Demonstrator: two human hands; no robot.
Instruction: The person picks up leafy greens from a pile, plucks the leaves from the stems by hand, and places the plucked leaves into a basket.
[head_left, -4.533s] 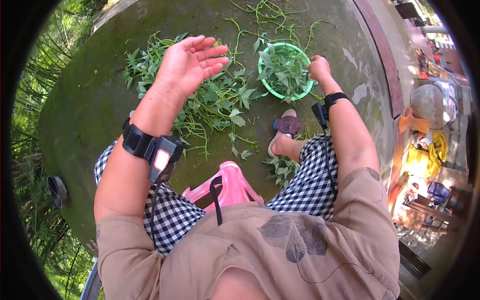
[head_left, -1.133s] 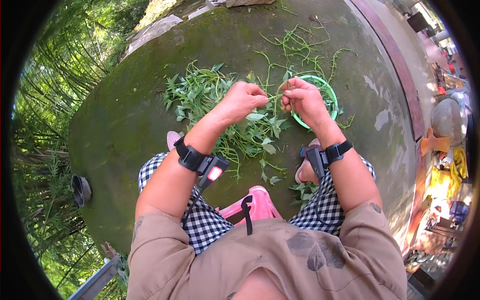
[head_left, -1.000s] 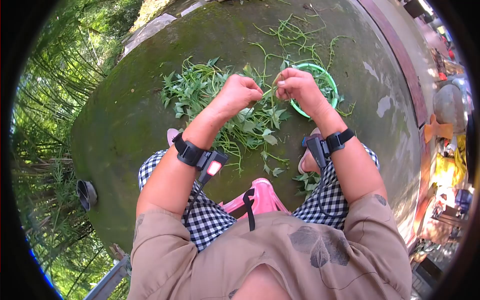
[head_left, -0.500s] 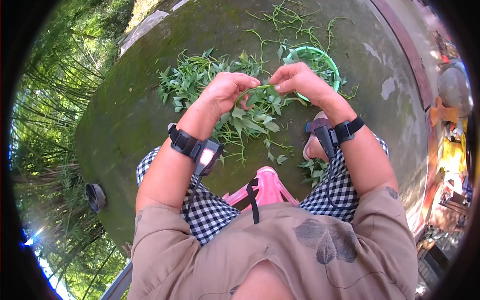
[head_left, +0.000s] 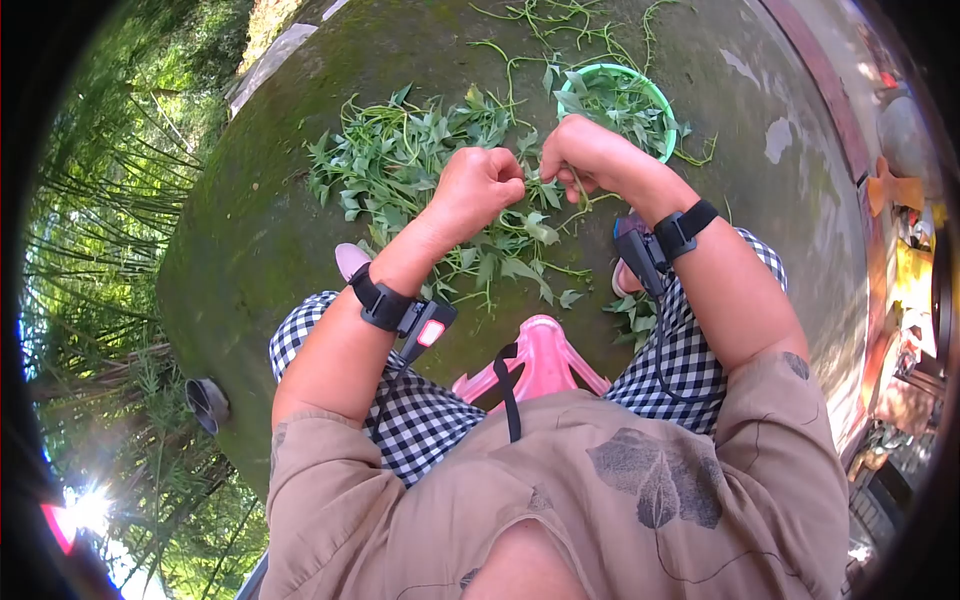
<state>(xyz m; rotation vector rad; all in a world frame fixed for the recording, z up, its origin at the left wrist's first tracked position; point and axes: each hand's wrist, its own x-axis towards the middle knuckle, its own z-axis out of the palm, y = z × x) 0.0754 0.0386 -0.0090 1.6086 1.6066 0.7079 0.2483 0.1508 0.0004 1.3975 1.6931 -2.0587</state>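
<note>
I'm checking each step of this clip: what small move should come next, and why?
Probably draw the right hand, which seems to pinch a thin stem, slightly away from the left hand: both are curled close together above the leaf pile, so a short pull might free or snap it. Whether the left hand also grips that stem is hidden.

An outdoor yard, by the look of it a home's.
You are over mossy concrete ground [head_left: 235, 270] in daylight, with dense greenery [head_left: 110, 230] crowding its left edge and sun flaring through at the lower left. A pale stone slab [head_left: 268, 62] lies by its upper-left corner. Along its right edge runs a reddish strip [head_left: 815, 80]; past that you have household-looking clutter, including a rounded grey vessel [head_left: 907, 135] and something yellow [head_left: 912, 272]. A pink plastic seat [head_left: 543, 355] shows between your knees.
</note>
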